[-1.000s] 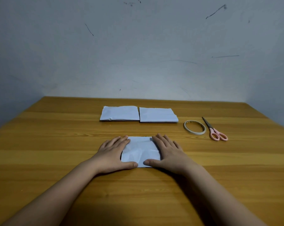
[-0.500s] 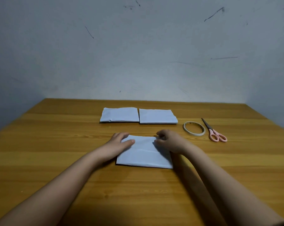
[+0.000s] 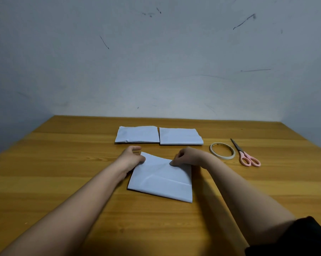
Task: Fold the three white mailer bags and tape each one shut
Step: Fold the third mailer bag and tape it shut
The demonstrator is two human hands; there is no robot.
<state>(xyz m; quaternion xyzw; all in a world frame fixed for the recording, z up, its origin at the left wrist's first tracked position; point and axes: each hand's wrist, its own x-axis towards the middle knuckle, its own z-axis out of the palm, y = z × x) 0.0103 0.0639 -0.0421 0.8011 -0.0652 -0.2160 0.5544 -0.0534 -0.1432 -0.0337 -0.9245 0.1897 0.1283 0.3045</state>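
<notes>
Near bag: the white mailer bag [image 3: 161, 179] lies flat on the wooden table [image 3: 63, 182], slightly skewed, its far edge under both sets of fingertips and the rest reaching back toward the person.
Left hand: the left hand [image 3: 131, 157] has curled fingers pinching the bag's far left corner, thumb above the edge.
Right hand: the right hand [image 3: 185, 157] has curled fingers pinching the far edge right of centre; a crease runs across the bag nearer the wrists.
Step in hand: by my reading, the far edge is about to be folded.
Doing it well: lift both pinches evenly, bring the edge over square to the sides, then press the new fold flat from the middle outward so it cannot spring open before taping.
Other bags: two folded bags [image 3: 137, 134] [image 3: 180, 136] sit side by side just beyond the fingertips, edges touching or nearly so.
Tools: the tape roll [image 3: 222, 150] lies just right of the right knuckles; the pink-handled scissors [image 3: 245, 154] lie just beyond it.
Hard to see: whether the two far bags carry tape is not clear; none shows, possibly because it is clear tape.
Cut off: a dark sleeve [image 3: 300, 237] leaves the frame at lower right.
</notes>
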